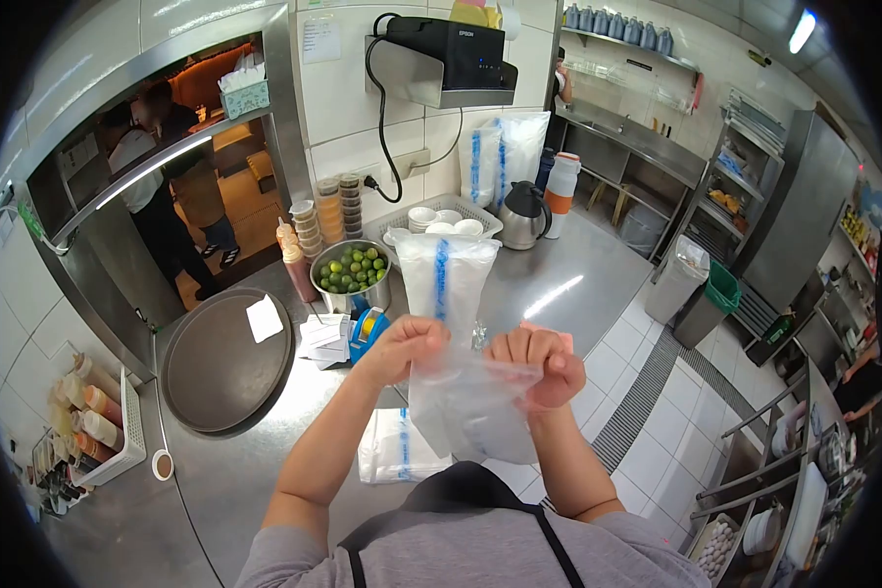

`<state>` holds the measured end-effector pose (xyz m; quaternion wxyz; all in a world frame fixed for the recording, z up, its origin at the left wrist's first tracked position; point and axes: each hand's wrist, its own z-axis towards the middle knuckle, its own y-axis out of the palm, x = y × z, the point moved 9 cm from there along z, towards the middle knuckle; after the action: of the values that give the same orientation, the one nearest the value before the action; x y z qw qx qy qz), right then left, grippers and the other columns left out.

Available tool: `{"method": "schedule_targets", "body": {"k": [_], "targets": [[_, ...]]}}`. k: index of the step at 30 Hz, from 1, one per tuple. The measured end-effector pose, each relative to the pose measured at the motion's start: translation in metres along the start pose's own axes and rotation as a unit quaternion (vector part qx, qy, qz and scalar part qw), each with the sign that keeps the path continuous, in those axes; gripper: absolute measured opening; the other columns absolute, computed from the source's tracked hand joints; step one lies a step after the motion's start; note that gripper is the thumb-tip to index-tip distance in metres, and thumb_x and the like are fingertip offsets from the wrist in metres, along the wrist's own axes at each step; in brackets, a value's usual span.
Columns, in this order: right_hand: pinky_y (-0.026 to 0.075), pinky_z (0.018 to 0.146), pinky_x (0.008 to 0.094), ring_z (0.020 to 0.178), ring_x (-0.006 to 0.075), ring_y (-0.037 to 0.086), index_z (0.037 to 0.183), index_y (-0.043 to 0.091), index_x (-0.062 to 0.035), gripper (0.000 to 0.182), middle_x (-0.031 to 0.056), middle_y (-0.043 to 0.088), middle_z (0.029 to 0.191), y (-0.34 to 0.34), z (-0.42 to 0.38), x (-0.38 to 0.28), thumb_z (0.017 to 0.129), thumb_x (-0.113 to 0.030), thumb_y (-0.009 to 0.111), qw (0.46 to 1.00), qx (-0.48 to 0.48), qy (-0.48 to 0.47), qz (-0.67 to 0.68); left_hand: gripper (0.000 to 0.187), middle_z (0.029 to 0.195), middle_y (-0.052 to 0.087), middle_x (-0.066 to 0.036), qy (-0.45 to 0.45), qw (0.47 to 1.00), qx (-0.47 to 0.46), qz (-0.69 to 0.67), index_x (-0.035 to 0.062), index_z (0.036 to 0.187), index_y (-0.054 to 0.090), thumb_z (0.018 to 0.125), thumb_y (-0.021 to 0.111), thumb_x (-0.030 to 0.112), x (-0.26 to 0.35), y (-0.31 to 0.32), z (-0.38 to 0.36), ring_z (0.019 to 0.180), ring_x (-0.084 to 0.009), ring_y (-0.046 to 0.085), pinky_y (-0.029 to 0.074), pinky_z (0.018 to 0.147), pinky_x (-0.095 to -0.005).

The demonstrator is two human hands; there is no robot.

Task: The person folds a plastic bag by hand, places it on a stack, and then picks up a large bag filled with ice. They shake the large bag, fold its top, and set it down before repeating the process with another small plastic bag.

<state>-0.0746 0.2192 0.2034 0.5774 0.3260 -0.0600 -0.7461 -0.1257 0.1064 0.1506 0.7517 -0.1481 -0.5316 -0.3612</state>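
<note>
While holding up a clear plastic bag (475, 407) in front of the body, has the left hand (412, 343) closed on its upper left edge and the right hand (544, 361) curled tight on its upper right edge, with thin film stretched between them. Shows just beside the bag, lower left, a flat white packet (394, 446) on the steel surface (578, 250), marked with a strip of blue print. Beyond the hands, shows a taller packet (446, 269) standing upright with a similar blue strip down its front; cannot read the characters on either. To the left, displays a blue tape dispenser (367, 333), white slips (323, 338) and a steel pot (374, 299) heaped with green limes (353, 267). Farther left, shows a round brown tray (220, 372) with a piece of white paper (264, 318) on it. Behind the taller packet, shows white cups (436, 220) in a basket (490, 220), then, rightward, a steel jug (524, 220) and an orange-and-white flask (561, 191). Above, reads "EPSON" in pale letters on a black printer (441, 59) on a wall bracket; cannot make out the notice (320, 41) to its left.
</note>
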Motion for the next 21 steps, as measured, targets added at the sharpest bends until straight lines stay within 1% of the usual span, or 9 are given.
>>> {"method": "schedule_targets", "body": {"k": [1, 3, 5, 7, 11, 16, 18, 19, 21], "targets": [[0.034, 0.058, 0.0277, 0.061, 0.0150, 0.042, 0.063, 0.045, -0.0061, 0.020, 0.0028, 0.043, 0.061, -0.005, -0.001, -0.008, 0.077, -0.020, 0.049, 1.000, -0.001, -0.002, -0.002, 0.037, 0.060, 0.041, 0.000, 0.003, 0.999, -0.038, 0.008, 0.0062, 0.058, 0.044, 0.080, 0.058, 0.031, -0.001, 0.006, -0.001, 0.056, -0.0106, 0.040, 0.032, 0.050, -0.0225], [0.036, 0.055, 0.0264, 0.058, 0.0146, 0.044, 0.066, 0.049, -0.0035, 0.016, 0.0038, 0.049, 0.065, -0.038, -0.009, 0.003, 0.075, -0.016, 0.051, 0.957, 0.066, 0.152, -0.237, 0.030, 0.061, 0.043, 0.001, 0.076, 0.995, -0.044, -0.054, 0.0056, 0.062, 0.046, 0.082, 0.056, 0.026, 0.030, 0.016, -0.001, 0.057, -0.0090, 0.041, 0.034, 0.052, -0.0221], [0.039, 0.055, 0.0270, 0.057, 0.0146, 0.047, 0.070, 0.051, -0.0022, 0.014, 0.0044, 0.050, 0.067, -0.064, -0.011, 0.002, 0.074, -0.015, 0.052, 0.959, 0.130, 0.149, -0.204, 0.024, 0.062, 0.046, 0.002, 0.145, 0.982, -0.046, -0.116, 0.0050, 0.066, 0.048, 0.084, 0.054, 0.020, 0.051, 0.013, -0.001, 0.059, -0.0075, 0.043, 0.036, 0.054, -0.0217], [0.041, 0.055, 0.0277, 0.057, 0.0146, 0.049, 0.074, 0.052, -0.0009, 0.013, 0.0049, 0.052, 0.069, -0.081, -0.012, -0.004, 0.074, -0.014, 0.053, 0.956, 0.195, 0.145, -0.168, 0.023, 0.066, 0.052, 0.000, 0.057, 0.994, 0.078, -0.056, 0.0037, 0.067, 0.050, 0.084, 0.052, 0.018, 0.038, -0.019, 0.005, 0.064, -0.0089, 0.049, 0.041, 0.059, -0.0223], [0.046, 0.062, 0.0269, 0.060, 0.0148, 0.054, 0.078, 0.054, 0.0006, 0.014, 0.0048, 0.054, 0.071, -0.082, 0.025, -0.016, 0.076, -0.013, 0.056, 0.921, 0.220, 0.194, -0.256, 0.023, 0.068, 0.055, -0.001, -0.032, 0.987, 0.152, 0.034, 0.0028, 0.074, 0.056, 0.083, 0.056, 0.024, 0.048, -0.055, 0.020, 0.060, -0.0096, 0.053, 0.042, 0.056, -0.0217], [0.042, 0.055, 0.0235, 0.061, 0.0111, 0.055, 0.079, 0.056, -0.0030, 0.010, 0.0037, 0.057, 0.069, -0.119, 0.076, -0.028, 0.081, -0.013, 0.056, 0.858, 0.293, 0.193, -0.375, 0.023, 0.061, 0.054, 0.002, -0.015, 0.926, 0.306, 0.222, 0.0045, 0.069, 0.060, 0.078, 0.062, 0.026, 0.078, -0.094, 0.052, 0.052, -0.0065, 0.047, 0.037, 0.044, -0.0219], [0.046, 0.056, 0.0262, 0.064, 0.0145, 0.059, 0.082, 0.058, -0.0013, 0.011, 0.0069, 0.060, 0.074, -0.153, 0.077, -0.015, 0.081, -0.012, 0.056, 0.782, 0.295, 0.266, -0.480, 0.023, 0.060, 0.054, 0.001, 0.017, 0.904, 0.345, 0.251, 0.0048, 0.068, 0.061, 0.077, 0.064, 0.025, 0.045, -0.135, 0.062, 0.050, -0.0058, 0.046, 0.036, 0.043, -0.0217], [0.046, 0.056, 0.0262, 0.064, 0.0145, 0.059, 0.082, 0.058, -0.0013, 0.011, 0.0069, 0.060, 0.074, -0.157, 0.074, -0.008, 0.081, -0.012, 0.056, 0.781, 0.294, 0.264, -0.483, 0.019, 0.061, 0.054, 0.000, 0.005, 0.907, 0.339, 0.249, 0.0048, 0.074, 0.062, 0.077, 0.063, 0.023, 0.008, -0.172, 0.068, 0.050, -0.0057, 0.045, 0.033, 0.041, -0.0199], [0.047, 0.058, 0.0254, 0.069, 0.0147, 0.058, 0.088, 0.059, 0.0038, 0.016, 0.0070, 0.058, 0.079, -0.165, 0.055, 0.023, 0.080, -0.009, 0.053, 0.860, 0.355, 0.277, -0.239, 0.016, 0.063, 0.054, -0.001, -0.003, 0.909, 0.334, 0.247, 0.0048, 0.080, 0.063, 0.078, 0.062, 0.021, 0.004, -0.173, 0.070, 0.049, -0.0056, 0.044, 0.031, 0.039, -0.0182]]}}
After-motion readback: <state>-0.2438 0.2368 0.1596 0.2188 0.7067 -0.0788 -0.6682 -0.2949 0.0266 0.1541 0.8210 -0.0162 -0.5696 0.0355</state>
